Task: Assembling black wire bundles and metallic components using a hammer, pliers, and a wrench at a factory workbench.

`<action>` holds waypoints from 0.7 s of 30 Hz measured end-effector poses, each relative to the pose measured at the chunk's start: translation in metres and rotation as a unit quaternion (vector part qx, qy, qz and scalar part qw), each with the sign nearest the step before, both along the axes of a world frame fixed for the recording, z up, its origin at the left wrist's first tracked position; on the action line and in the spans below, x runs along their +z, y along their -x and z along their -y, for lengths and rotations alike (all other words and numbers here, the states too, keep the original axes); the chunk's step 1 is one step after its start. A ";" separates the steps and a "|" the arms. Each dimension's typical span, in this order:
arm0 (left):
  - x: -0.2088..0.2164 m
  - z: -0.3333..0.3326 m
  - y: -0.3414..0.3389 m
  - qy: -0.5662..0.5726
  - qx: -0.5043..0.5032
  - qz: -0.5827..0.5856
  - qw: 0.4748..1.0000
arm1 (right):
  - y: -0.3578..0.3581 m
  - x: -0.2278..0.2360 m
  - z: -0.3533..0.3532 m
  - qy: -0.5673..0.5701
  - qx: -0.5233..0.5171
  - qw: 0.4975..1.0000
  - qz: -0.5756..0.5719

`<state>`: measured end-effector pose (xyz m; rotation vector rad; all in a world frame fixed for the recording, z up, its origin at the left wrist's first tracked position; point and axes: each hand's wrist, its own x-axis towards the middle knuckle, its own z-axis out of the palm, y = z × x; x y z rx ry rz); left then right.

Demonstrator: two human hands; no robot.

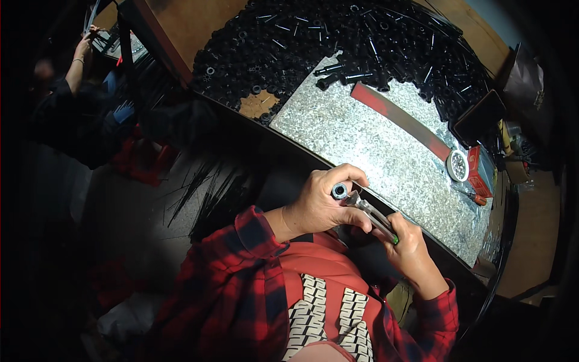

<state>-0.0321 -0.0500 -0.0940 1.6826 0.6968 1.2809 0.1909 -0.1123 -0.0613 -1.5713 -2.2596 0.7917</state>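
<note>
Hands meet just below the near edge of the desk (181, 24), over the person's lap. The left hand (319, 202) has its grip closed around a short black tube (339, 191), whose round open end faces up between thumb and forefinger. The right hand (410, 244) has its grip closed on the handles of a metal plier-like tool (371, 216); a bit of green shows at the handle end by the fingers, and the tool's nose reaches up to touch the tube just beside the left thumb.

On the desk lies a speckled metal sheet (374, 151). Behind it a large heap of black tubes and bushings (313, 42) spreads over the far half of the desk, with a few loose pieces spilling onto the sheet's far edge. A long red strip (401, 117) lies slantwise across the sheet. At the strip's right end sits a small round tin (458, 165), open, holding what look like small pale parts, too small to tell apart. Just beside it is a red box (479, 172), and a dark open tray (479, 116) stands behind them; its contents cannot be made out.

At the far left another person (72, 78) works with an arm raised.
</note>
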 end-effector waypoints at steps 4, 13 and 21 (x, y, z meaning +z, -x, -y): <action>0.004 -0.002 0.000 0.020 -0.005 -0.005 1.000 | -0.004 -0.001 0.001 -0.026 -0.008 1.000 0.000; 0.006 -0.004 -0.001 0.022 0.007 -0.021 1.000 | -0.006 0.015 -0.007 -0.311 -0.015 0.926 0.212; 0.003 -0.001 -0.010 0.023 0.003 0.006 1.000 | -0.006 0.022 -0.005 -0.287 -0.026 0.933 0.217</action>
